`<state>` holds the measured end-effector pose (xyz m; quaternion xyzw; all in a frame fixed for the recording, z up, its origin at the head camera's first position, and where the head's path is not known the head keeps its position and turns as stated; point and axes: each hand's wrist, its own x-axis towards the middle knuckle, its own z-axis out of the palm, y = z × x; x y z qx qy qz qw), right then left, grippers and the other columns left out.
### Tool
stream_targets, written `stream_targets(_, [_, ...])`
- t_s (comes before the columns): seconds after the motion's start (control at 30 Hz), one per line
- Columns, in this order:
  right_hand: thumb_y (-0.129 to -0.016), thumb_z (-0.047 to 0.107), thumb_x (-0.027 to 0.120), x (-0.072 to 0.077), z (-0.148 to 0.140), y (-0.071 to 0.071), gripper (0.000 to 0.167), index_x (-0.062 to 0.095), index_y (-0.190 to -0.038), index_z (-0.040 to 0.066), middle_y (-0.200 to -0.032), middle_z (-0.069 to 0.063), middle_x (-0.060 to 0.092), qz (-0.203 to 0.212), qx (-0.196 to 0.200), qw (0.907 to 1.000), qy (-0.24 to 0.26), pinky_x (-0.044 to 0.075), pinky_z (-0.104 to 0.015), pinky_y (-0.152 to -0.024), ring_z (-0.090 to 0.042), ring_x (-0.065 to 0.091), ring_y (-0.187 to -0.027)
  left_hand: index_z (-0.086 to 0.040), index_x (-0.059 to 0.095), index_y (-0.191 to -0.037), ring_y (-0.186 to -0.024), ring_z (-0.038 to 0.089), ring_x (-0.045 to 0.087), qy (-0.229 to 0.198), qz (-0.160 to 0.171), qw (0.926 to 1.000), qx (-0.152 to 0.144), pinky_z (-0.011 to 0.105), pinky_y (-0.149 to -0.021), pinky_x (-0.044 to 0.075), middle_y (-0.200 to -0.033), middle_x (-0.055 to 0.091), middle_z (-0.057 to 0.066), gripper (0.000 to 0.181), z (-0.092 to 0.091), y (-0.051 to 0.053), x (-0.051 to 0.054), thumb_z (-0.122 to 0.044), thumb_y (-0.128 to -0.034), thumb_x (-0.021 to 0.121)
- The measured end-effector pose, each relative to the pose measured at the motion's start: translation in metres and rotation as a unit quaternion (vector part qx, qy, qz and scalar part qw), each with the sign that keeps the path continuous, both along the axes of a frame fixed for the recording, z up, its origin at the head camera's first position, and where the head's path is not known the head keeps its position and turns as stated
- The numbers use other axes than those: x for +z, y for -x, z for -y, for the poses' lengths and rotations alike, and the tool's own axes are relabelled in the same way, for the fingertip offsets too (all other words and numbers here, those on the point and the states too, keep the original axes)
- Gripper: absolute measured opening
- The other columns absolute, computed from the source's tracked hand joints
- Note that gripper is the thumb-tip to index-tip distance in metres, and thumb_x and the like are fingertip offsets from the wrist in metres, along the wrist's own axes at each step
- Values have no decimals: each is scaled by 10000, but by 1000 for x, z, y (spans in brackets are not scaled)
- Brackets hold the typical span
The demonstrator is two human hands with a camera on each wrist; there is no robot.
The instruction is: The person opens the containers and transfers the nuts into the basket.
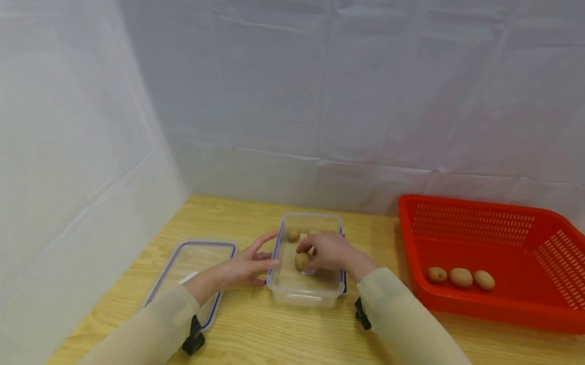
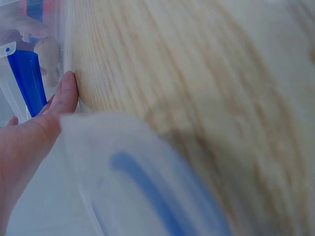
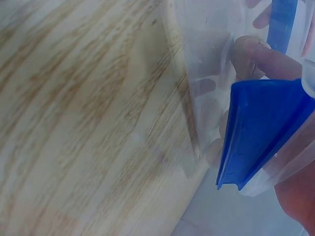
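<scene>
A clear plastic food container (image 1: pixel 305 299) with a blue-trimmed rim stands on the table. Inside it, my right hand (image 1: pixel 330 251) pinches a small potato (image 1: pixel 302 261) between thumb and fingers, close to the bottom. Another potato (image 1: pixel 293 236) lies in the container's far left, and one more is partly hidden behind the right hand. My left hand (image 1: pixel 241 269) rests its extended fingers against the container's left side. In the left wrist view, the left hand's fingertips (image 2: pixel 69 91) touch the clear wall near a blue latch (image 2: pixel 28 81). Through the wall, the right wrist view shows the held potato (image 3: pixel 242 58).
A red plastic basket (image 1: pixel 494 307) stands to the right, with three potatoes (image 1: pixel 461 277) in a row near its front left. A clear lid (image 1: pixel 183 254) with a blue seal lies at left, partly under the left forearm. White sheeting (image 1: pixel 299 91) hangs behind the wooden table (image 1: pixel 279 347).
</scene>
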<state>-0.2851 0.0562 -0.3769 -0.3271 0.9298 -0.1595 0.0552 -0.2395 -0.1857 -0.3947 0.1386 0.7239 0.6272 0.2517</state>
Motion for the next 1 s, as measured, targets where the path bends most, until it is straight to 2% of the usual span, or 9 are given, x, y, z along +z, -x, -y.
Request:
stream_targets(0.27, [-765, 244, 840, 1, 0, 0, 361, 707, -1095, 182, -997, 65, 669, -67, 84, 9999, -26, 473, -339, -789, -138, 607, -892, -236, 55, -1571, -1301, 454, 384, -6, -24, 10000, -3, 493, -894, 475, -1511, 192, 337, 759, -1, -1, 2, -183, -1003, 555])
stream_targets(0.43, [-761, 238, 844, 0, -1, 1, 374, 701, -1099, 169, -977, 67, 663, 31, 55, 9999, 134, 478, -332, -781, -141, 603, -893, -234, 55, -1571, -1299, 468, 383, -16, -13, 10000, -9, 496, -897, 476, -1510, 191, 340, 759, -1, 0, 1, -185, -1003, 557])
stream_targets(0.67, [-771, 147, 823, -2, -4, 3, 399, 684, -1142, 100, -1070, -1, 676, 363, 94, 9957, 846, 492, -309, -787, -172, 608, -918, -246, 70, -1569, -1294, 481, 387, 7, 21, 10000, 8, 508, -905, 470, -1508, 190, 344, 756, -2, 2, 0, -192, -1000, 564])
stream_targets(0.77, [-772, 109, 809, 0, -7, 0, 389, 680, -1138, 83, -1050, -17, 669, 454, 183, 9921, 1156, 494, -294, -764, -188, 611, -900, -248, 71, -1569, -1292, 482, 389, 28, -1, 10000, 8, 507, -905, 470, -1507, 191, 345, 754, -1, 3, 0, -195, -1001, 563])
stream_targets(1.0, [-794, 96, 792, 8, -14, -6, 384, 669, -1157, 68, -1045, -26, 664, 192, 336, 9874, 1535, 499, -289, -771, -204, 626, -901, -249, 76, -1569, -1283, 463, 406, 27, -26, 10000, 15, 496, -896, 478, -1506, 202, 340, 752, 0, 5, -1, -190, -1000, 564])
